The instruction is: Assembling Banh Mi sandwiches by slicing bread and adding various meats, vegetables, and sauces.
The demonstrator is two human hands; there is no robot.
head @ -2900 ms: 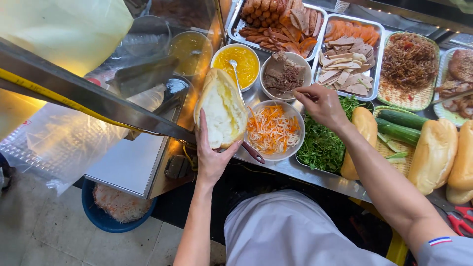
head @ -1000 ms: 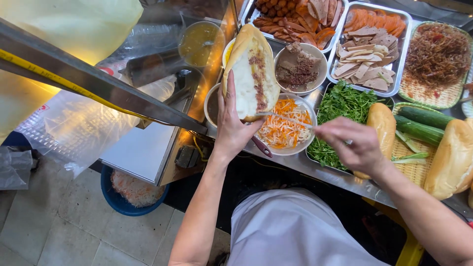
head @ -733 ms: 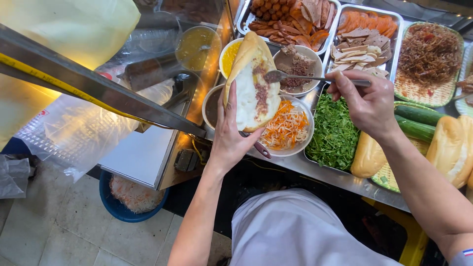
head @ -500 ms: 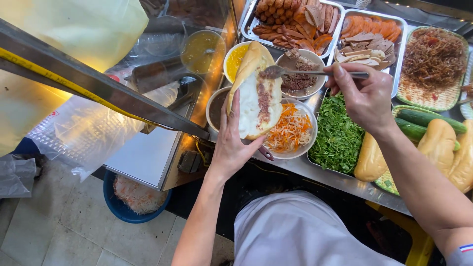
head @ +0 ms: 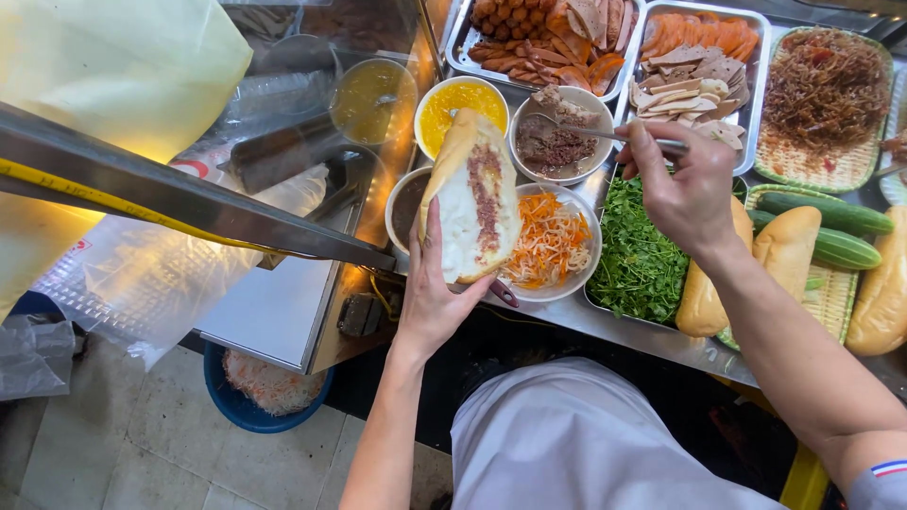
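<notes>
- The left hand (head: 436, 293) is cupping a split bread roll (head: 470, 196) from below, fingers wrapped around its crust and pressing it so the cut side is facing up and staying open; a streak of brown meat paste is already lying down the middle of the white crumb.
- The roll is hovering over the counter, just above the bowl of shredded carrot and white radish (head: 553, 244) and beside the bowl of brown meat paste (head: 559, 142).
- The right hand (head: 682, 189) is pinching the handle of a metal spoon (head: 605, 134) between thumb and fingers, with the spoon's tip sitting in the paste bowl.
- To do this well, I judge the scoop should be modest and level, so nothing is dripping across the gap between bowl and bread.
- Keeping the roll close to the bowl and tilted slightly toward the spoon looks wise; the left fingers are needing enough squeeze to keep the slit wide without crushing the crust.
- Around them are lying a tray of green herbs (head: 642, 255), whole rolls (head: 792, 247) on a woven mat with cucumbers (head: 827, 212), trays of sliced meats (head: 694, 66), and a bowl of yellow sauce (head: 458, 102).
</notes>
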